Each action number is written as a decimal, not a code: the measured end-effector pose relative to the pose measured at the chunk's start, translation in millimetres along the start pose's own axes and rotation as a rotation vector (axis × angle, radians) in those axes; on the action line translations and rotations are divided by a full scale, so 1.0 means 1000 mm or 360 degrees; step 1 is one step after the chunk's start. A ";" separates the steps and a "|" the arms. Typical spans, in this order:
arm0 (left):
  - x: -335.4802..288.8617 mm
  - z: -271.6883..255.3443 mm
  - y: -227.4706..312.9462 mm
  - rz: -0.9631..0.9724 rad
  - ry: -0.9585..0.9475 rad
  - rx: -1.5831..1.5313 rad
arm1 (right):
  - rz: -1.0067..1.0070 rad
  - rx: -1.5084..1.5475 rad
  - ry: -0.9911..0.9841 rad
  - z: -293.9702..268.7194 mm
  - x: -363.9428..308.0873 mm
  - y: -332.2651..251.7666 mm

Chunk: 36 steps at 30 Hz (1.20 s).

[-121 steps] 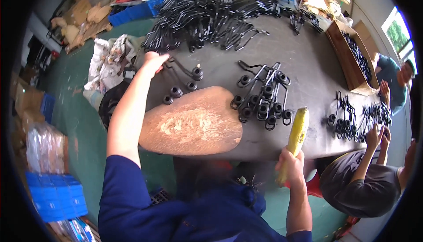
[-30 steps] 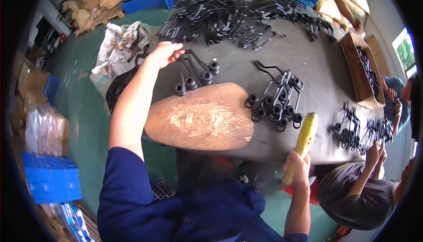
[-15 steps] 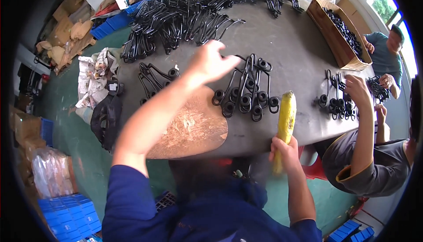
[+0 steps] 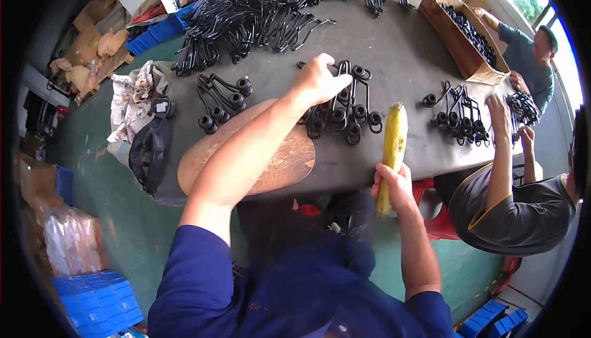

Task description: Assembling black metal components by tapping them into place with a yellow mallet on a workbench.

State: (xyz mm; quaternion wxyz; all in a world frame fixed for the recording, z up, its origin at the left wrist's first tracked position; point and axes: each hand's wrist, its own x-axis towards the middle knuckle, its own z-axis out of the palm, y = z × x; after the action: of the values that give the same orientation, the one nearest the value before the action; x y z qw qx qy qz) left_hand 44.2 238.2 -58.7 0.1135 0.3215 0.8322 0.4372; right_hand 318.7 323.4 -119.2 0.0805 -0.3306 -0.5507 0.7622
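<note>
My left hand (image 4: 321,80) reaches over a cluster of black bent metal rods with rubber bushings (image 4: 339,116) on the dark table. Its fingers are curled around the upper part of one rod, partly hidden behind the hand. In my right hand (image 4: 394,183) is a long, worn yellow stick (image 4: 395,138), gripped near its lower end and pointing up and away beside the table's front edge. A smaller group of similar rods (image 4: 223,101) lies to the left of my left forearm.
An oval worn board (image 4: 289,165) lies under my left forearm. A large heap of black rods (image 4: 246,18) covers the far left. A carton of black parts (image 4: 465,42) stands far right. Two people work at the right, one beside more rods (image 4: 458,116). Crumpled paper (image 4: 130,101) lies left.
My left hand has moved right and closed in over the rod cluster. The yellow stick in my right hand has shifted slightly up and left. The whole view has shifted a little.
</note>
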 end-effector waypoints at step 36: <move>-0.162 -0.123 -0.036 0.0211 -0.0054 -0.0654 | -0.0691 -0.0151 -0.0271 0.101 -0.092 -0.073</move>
State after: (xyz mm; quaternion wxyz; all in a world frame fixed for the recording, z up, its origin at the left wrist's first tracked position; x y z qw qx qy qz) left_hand 95.2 39.9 -30.0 0.1617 0.3529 0.7006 0.5987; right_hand 311.4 227.4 2.1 0.1801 -0.1425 -0.6489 0.7254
